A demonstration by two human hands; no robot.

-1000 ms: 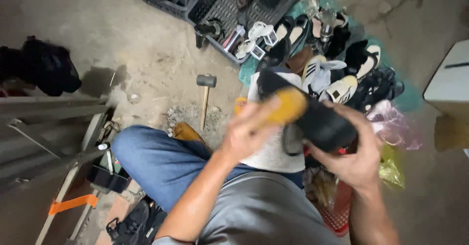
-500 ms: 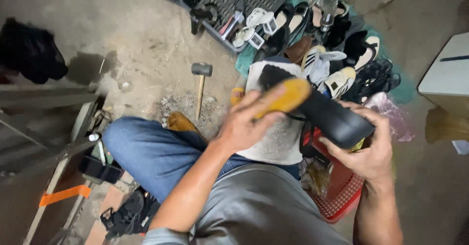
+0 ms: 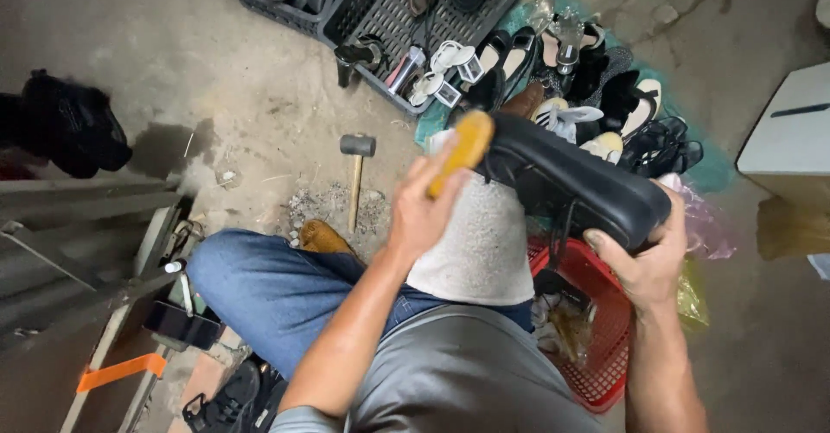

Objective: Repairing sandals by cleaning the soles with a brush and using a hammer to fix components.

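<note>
Both hands closed on work: brush against black shoe, held over lap.

Left hand (image 3: 424, 217) wrapped tight round a yellow-backed shoe brush (image 3: 462, 149), its far end touching the toe of the black leather shoe (image 3: 571, 182). Right hand (image 3: 648, 260) clamped under the shoe's smooth, rounded heel end; laces dangle. Coarse grey cloth (image 3: 480, 243) covers the knee beneath. Red plastic basket (image 3: 605, 347) near right; rubber mallet (image 3: 356, 169) on concrete, far left; pile of shoes (image 3: 605, 87) beyond.
</note>
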